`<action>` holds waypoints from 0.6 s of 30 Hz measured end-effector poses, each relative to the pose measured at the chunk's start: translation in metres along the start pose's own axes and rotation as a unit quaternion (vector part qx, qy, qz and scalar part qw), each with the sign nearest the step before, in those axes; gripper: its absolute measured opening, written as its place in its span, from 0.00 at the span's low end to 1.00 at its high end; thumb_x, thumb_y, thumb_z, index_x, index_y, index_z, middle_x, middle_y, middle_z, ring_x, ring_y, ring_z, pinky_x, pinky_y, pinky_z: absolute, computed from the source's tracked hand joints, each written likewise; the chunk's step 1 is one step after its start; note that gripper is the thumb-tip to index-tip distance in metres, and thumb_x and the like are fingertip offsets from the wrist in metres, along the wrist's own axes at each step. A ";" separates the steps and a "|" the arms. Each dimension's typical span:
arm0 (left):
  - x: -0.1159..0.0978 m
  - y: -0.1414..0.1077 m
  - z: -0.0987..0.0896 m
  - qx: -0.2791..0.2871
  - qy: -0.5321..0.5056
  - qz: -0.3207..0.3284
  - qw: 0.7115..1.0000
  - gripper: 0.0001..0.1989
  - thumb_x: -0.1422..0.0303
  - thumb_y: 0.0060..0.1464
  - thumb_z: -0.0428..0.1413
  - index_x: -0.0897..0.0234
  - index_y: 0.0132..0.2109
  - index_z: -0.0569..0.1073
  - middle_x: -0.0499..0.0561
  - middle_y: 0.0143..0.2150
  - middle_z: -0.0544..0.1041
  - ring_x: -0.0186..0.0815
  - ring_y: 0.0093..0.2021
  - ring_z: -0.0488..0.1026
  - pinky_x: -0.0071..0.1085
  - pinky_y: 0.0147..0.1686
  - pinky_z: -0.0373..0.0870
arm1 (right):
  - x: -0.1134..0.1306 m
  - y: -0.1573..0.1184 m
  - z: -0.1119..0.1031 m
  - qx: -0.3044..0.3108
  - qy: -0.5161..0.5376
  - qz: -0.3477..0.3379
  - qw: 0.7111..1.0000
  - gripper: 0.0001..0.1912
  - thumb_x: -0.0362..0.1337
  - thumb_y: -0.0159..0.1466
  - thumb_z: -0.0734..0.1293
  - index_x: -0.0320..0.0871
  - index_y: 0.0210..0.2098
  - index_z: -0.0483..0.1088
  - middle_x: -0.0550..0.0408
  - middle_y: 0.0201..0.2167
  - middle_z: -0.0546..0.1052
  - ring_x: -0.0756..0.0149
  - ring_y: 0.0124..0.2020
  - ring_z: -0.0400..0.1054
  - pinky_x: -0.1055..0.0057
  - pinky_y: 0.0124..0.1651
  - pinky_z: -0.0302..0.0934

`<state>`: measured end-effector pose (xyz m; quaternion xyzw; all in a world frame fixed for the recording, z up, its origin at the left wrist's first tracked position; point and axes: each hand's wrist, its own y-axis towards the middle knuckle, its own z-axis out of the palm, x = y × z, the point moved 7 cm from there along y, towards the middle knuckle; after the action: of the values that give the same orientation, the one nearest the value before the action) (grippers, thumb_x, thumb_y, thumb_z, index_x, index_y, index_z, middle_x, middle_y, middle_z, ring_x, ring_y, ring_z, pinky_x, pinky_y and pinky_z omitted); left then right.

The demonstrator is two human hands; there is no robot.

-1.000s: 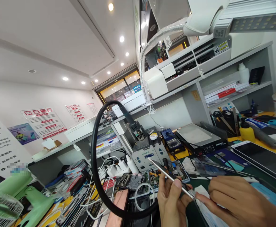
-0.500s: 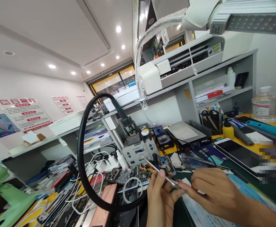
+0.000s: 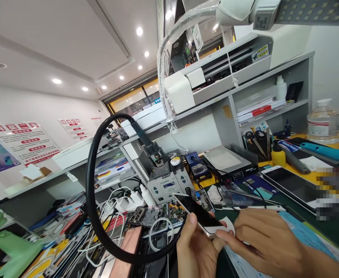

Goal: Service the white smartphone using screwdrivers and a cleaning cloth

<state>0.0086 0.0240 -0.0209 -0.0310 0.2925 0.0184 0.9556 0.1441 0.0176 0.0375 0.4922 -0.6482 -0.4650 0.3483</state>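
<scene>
A white-framed phone (image 3: pixel 201 213) rests in my left hand (image 3: pixel 195 247), thumb along its near edge and fingers beneath. Its black screen tilts up toward me. At the phone's lower right end is my right hand (image 3: pixel 269 239), with its fingers curled and a fingertip against the white edge. A thin white piece like tissue or paper (image 3: pixel 229 225) sticks out between that end and the right fingers, which appear to pinch it. Part of it is hidden by the hand.
A thick black hose (image 3: pixel 89 193) loops in front, left of my hands. Behind stands a grey rework station (image 3: pixel 169 187). Opened phones and white cables (image 3: pixel 123 227) crowd the left. Another white phone (image 3: pixel 291 187) lies on the right, near a yellow bottle (image 3: pixel 278 156). A lamp arm (image 3: pixel 161 65) curves overhead.
The phone has turned from nearly edge-on so that its black screen now faces me. My right hand stays at its lower end. The view has shifted slightly.
</scene>
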 end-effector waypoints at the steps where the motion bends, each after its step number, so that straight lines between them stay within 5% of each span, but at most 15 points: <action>1: 0.000 -0.001 0.001 0.004 0.000 0.000 1.000 0.13 0.62 0.56 0.62 0.67 0.41 0.81 0.60 0.40 0.81 0.46 0.39 0.78 0.43 0.45 0.74 | 0.000 -0.001 -0.001 -0.002 0.000 0.000 1.000 0.17 0.25 0.63 0.72 0.43 0.25 0.62 0.60 0.19 0.69 0.71 0.21 0.62 0.66 0.26 0.49; 11: -0.004 -0.008 0.005 0.028 -0.001 0.011 1.000 0.12 0.63 0.54 0.64 0.61 0.44 0.83 0.59 0.43 0.82 0.52 0.43 0.79 0.53 0.49 0.72 | 0.010 -0.011 0.003 0.064 -0.043 -0.059 0.995 0.16 0.30 0.64 0.72 0.43 0.22 0.66 0.61 0.19 0.70 0.68 0.21 0.62 0.61 0.26 0.47; 18: -0.002 -0.007 0.009 0.066 0.010 0.024 0.997 0.20 0.63 0.53 0.63 0.58 0.54 0.79 0.59 0.45 0.80 0.53 0.44 0.78 0.54 0.49 0.72 | 0.008 -0.004 -0.006 0.031 -0.015 -0.018 0.999 0.16 0.31 0.63 0.74 0.45 0.23 0.67 0.63 0.18 0.68 0.68 0.21 0.65 0.63 0.27 0.54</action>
<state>0.0123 0.0174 -0.0115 0.0392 0.3034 0.0218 0.9518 0.1491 0.0081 0.0355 0.5072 -0.6584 -0.4583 0.3150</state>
